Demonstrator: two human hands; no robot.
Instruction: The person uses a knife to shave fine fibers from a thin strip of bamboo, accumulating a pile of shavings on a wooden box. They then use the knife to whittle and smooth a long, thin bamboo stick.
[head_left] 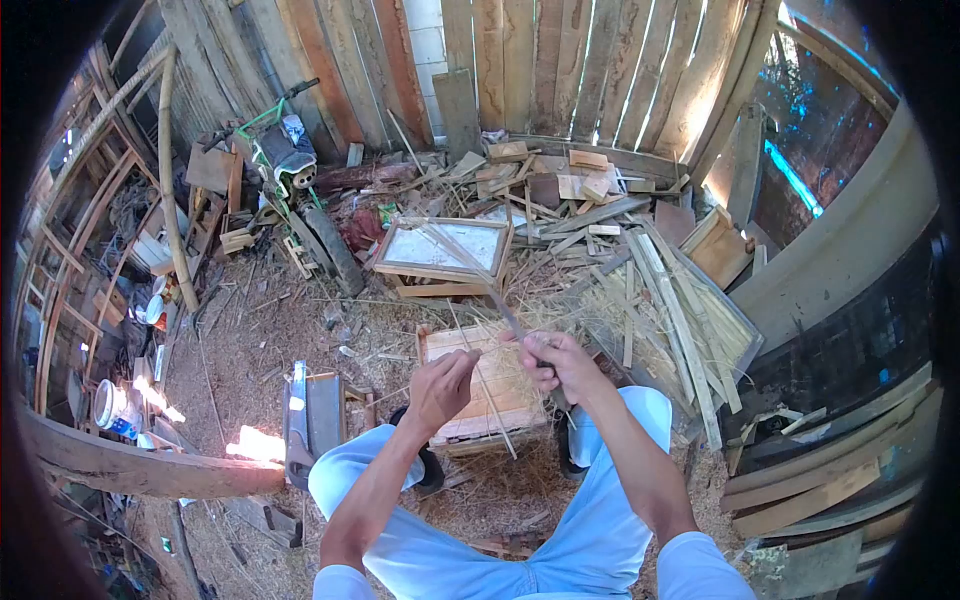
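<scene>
My right hand (562,366) is closed around a long knife (513,322), whose grey blade points up and to the left. My left hand (445,388) is pinched shut to its left, with a thin wooden stick (493,405) running through at the fingertips. The stick slants down over a low wooden board (510,425) between my knees. Fine pale shavings (522,372) lie on and around the board. The far end of the knife overlaps a wood-framed panel (440,247) in this view.
A green dirt bike (300,185) leans at the back left. Scrap wood (590,200) is heaped by the plank wall (540,70). Long strips (670,310) lie to the right. By my left knee are a hand saw (298,430) and a dark box (325,410).
</scene>
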